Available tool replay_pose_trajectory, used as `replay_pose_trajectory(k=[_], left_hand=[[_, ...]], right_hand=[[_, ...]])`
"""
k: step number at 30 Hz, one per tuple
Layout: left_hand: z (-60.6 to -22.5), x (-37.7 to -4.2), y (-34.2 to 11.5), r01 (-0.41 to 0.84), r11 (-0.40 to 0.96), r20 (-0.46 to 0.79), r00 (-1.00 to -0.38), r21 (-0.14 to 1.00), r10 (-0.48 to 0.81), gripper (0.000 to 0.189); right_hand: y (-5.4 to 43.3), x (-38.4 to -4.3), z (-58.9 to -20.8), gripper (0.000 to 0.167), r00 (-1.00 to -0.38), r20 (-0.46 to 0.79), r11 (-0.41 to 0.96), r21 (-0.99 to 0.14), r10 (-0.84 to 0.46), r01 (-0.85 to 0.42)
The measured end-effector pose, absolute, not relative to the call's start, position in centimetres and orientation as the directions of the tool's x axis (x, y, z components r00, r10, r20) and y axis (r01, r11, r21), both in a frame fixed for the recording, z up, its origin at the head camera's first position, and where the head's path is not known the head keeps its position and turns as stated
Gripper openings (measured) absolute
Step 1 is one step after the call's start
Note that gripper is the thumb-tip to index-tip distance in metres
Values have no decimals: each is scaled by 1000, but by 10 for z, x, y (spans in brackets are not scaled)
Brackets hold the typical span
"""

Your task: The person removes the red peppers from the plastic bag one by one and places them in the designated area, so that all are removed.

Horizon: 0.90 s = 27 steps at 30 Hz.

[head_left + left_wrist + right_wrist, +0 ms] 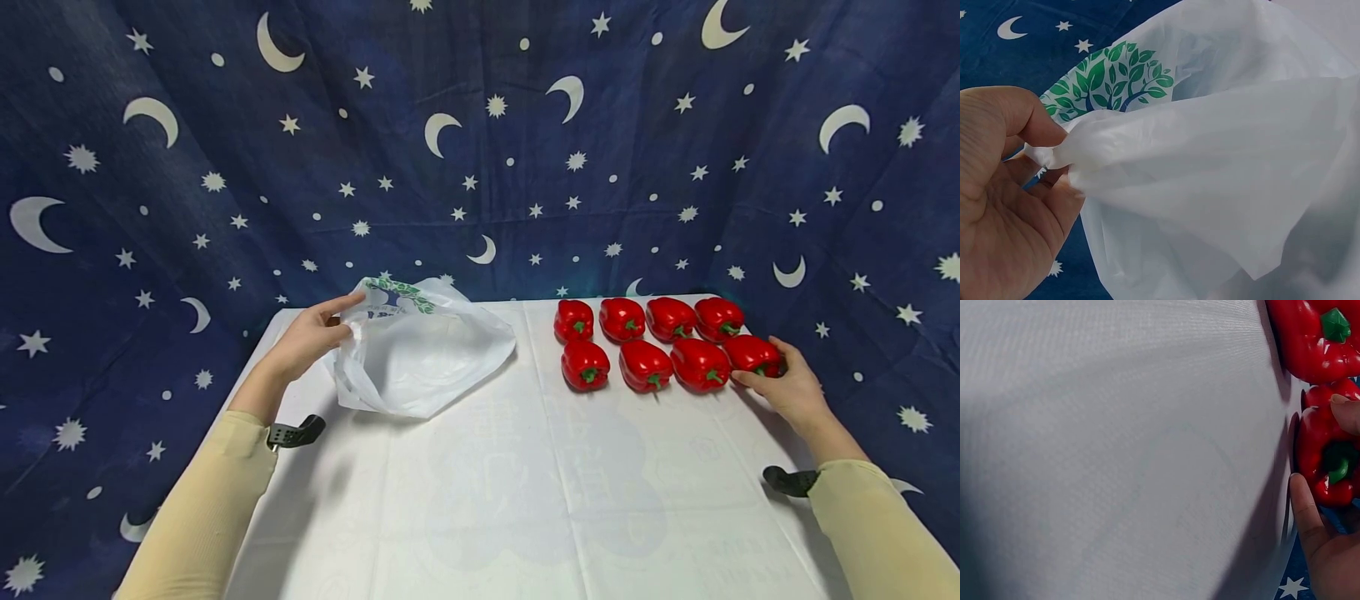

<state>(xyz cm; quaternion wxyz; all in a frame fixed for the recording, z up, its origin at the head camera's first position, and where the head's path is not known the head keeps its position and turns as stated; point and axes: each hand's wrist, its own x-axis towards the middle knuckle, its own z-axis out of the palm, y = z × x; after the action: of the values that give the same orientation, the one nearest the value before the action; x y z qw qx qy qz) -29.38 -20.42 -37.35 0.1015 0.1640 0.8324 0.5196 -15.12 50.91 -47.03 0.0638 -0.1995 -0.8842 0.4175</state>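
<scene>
On the left, my left hand [311,337] pinches the edge of a white plastic bag [450,358] between thumb and fingers. The bag's mouth gapes towards me, and a green leaf print [1099,78] shows on its far side in the left wrist view. At the right end of the front row, my right hand [798,392] grips a red bell pepper [752,353], thumb on one side and fingers on the other. That pepper [1313,447] appears at the right edge of the right wrist view, its green stem facing out; part of the hand is cut off there.
Several more red bell peppers [645,364] stand in two rows at the table's back right. A white cloth covers the table [480,492]. Behind it hangs a dark blue curtain [480,200] with moons and stars.
</scene>
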Motion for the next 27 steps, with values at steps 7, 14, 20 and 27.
replay_pose_trajectory(k=[7,14,20,27], left_hand=[[-373,-293,-204,181,425,8,-926,887,378,66],[-373,-290,-207,192,431,0,-914,882,406,64],[-375,-285,-211,235,443,15,-895,865,446,60],[-381,-279,-218,286,463,41,-882,839,469,59]], right_hand=[[509,-151,-469,104,-908,-64,572,-757,414,314],[510,-146,-471,106,-908,-44,572,-764,416,299],[512,-138,-473,105,-915,-42,574,-767,402,288],[502,-125,-472,97,-919,4,633,-726,395,269]])
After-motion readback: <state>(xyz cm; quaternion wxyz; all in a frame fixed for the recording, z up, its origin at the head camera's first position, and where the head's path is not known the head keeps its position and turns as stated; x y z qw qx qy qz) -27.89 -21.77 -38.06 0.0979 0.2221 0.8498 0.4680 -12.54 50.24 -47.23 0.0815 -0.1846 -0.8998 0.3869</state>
